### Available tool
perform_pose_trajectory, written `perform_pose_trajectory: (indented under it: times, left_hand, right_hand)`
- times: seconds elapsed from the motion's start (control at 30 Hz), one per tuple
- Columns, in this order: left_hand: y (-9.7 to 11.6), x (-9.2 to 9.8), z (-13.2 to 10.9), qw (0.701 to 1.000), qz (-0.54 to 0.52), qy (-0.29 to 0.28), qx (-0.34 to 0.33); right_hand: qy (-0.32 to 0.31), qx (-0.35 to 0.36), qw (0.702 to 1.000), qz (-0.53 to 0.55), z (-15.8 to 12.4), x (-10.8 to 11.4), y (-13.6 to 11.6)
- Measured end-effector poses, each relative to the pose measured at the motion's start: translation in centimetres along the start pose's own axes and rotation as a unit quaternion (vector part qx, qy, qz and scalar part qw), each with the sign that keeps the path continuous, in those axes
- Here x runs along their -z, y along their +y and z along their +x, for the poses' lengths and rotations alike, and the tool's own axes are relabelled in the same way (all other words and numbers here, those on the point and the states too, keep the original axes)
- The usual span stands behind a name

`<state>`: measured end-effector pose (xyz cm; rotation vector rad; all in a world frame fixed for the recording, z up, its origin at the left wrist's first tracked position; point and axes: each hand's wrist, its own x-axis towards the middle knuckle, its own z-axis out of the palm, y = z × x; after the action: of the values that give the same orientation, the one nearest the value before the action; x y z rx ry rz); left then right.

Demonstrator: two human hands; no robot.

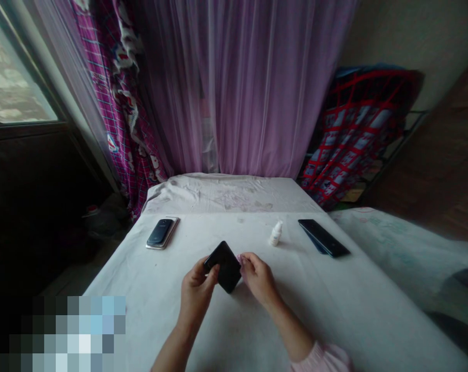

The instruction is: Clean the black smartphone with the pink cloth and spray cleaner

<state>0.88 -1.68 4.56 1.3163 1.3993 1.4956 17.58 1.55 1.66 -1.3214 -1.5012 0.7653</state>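
A black smartphone (225, 268) is tilted above the white-covered table, gripped along its left edge by my left hand (198, 281), thumb over the front. At the phone's right edge, my right hand (258, 274) has its fingers pinched on a small pink cloth (240, 259), most of which the fingers hide. Beyond my right hand a small white spray bottle (276, 233) stands upright on the table.
Two stacked phones (160, 232) lie at the left of the table (218, 330). Another pair of dark phones (324, 238) overlaps at the right. Purple curtains (257, 93) hang behind the far edge, and a red-checked cloth (358, 129) hangs at the right.
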Motion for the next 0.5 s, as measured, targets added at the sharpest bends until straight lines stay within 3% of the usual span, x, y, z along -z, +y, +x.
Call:
perform_pose_trajectory:
  times: [0.1,0.2,0.33,0.5]
  left_hand:
    - [0.3,-0.8,0.4,0.993,0.096,-0.014,-0.069]
    - [0.8,-1.6,0.5,0.977,0.169,-0.031,-0.123]
    - [1.3,-2.2,0.3,0.967,0.206,-0.057,-0.14]
    - [1.2,-2.1,0.0,0.96,0.234,-0.093,-0.121]
  right_hand:
    - [0.079,0.06,0.994,-0.041,1.0,2.0,-1.6]
    - [0.144,0.176,0.969,-0.091,2.1,3.9,-3.8]
    - [0.116,0.285,0.932,-0.19,2.7,4.5,-5.5]
    - [0.099,0.339,0.894,-0.277,1.9,3.7,-6.3]
